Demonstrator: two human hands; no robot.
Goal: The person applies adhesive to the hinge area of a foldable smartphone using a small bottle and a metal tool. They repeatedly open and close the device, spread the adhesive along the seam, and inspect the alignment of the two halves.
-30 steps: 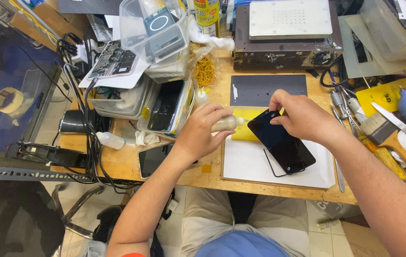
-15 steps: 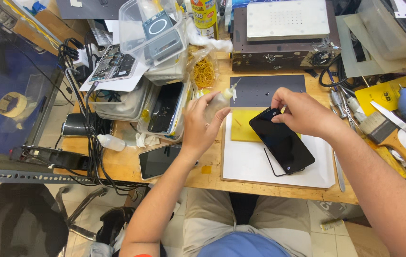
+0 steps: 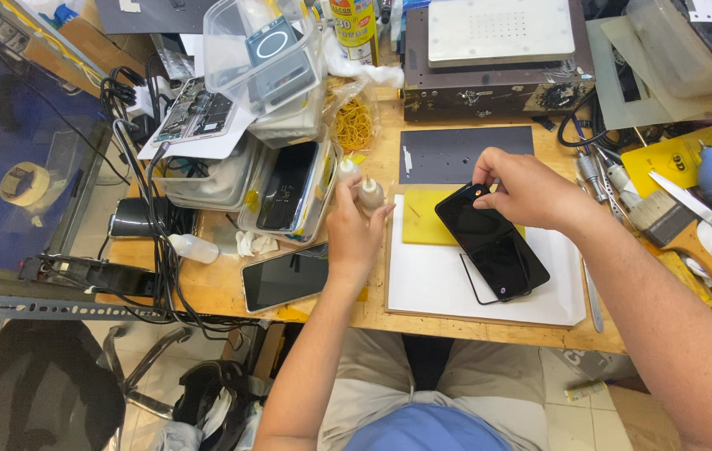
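My right hand (image 3: 531,190) grips the top end of a black phone (image 3: 494,242), tilted up off a white board (image 3: 489,280) and a yellow pad (image 3: 424,215). A thin black frame (image 3: 466,280) lies under the phone's lower end. My left hand (image 3: 354,230) holds a small white squeeze bottle (image 3: 370,194) upright at the board's left edge, next to a second small bottle (image 3: 346,172) beside the clear trays.
Another phone (image 3: 285,280) lies face up near the bench's front edge. Clear trays (image 3: 289,188) and a plastic box (image 3: 260,50) crowd the left. A dark mat (image 3: 456,153) and a heating plate machine (image 3: 498,58) stand behind. Brush (image 3: 677,238), scissors (image 3: 706,217) and tools lie right. Cables (image 3: 151,250) hang left.
My left hand has carried the small bottle from the yellow pad leftwards to the trays' edge. My right hand still holds the phone, shifted slightly.
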